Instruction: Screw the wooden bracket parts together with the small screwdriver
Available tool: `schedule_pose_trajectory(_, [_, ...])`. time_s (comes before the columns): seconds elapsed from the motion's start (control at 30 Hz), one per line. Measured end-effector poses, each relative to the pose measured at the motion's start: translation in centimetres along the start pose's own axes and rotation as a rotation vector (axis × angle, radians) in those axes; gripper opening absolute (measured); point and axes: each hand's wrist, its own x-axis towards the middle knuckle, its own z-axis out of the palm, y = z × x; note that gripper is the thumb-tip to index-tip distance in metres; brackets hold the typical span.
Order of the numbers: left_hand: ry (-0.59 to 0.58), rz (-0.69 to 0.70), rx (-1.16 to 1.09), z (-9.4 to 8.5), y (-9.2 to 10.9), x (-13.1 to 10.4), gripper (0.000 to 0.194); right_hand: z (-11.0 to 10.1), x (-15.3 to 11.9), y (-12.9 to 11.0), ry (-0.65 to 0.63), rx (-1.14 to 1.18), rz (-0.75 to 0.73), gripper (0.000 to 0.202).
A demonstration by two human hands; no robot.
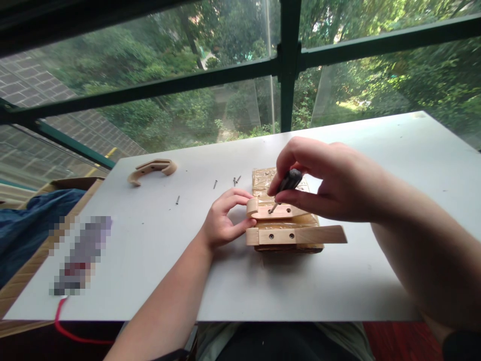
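Observation:
My right hand [319,175] grips a screwdriver [290,179] by its black handle, its tip down at the left hole of a pale wooden hook [261,212]. With thumb and fingers, my left hand [225,218] pinches the curled left end of that same hook. Both rest over a block wrapped in shiny brown tape [265,179]. Nearer to me, a second wooden hook [319,234] lies across the block, with dark screw heads in its two holes. My right hand hides part of the block and the first hook's right end.
Several loose screws [215,184] lie on the white table [150,260] left of the block. Another wooden hook [154,164] sits at the far left. A blurred-out item [84,255] with a red strap is near the left edge, beside a cardboard box [90,185]. Windows stand behind.

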Motion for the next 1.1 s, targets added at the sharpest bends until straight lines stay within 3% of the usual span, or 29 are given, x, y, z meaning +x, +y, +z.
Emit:
schedule_pose_trajectory(0.53, [-0.016, 0.005, 0.020, 0.0, 0.0, 0.1, 0.024, 0.3, 0.4, -0.5, -0.151, -0.045, 0.105, 0.007])
schedule_pose_trajectory(0.7, [-0.019, 0.002, 0.007, 0.0, 0.2, 0.0, 0.017, 1.1, 0.2, 0.2, -0.250, -0.055, 0.070, 0.010])
schedule_pose_trajectory(0.9, [-0.023, 0.001, 0.003, 0.0, 0.3, -0.1, 0.014, 1.6, 0.3, 0.4, -0.211, -0.069, 0.019, 0.011])
schedule_pose_trajectory(1.1, [-0.007, -0.005, 0.012, 0.0, 0.1, -0.1, 0.013, 0.6, 0.4, 0.2, -0.179, -0.106, 0.083, 0.008])
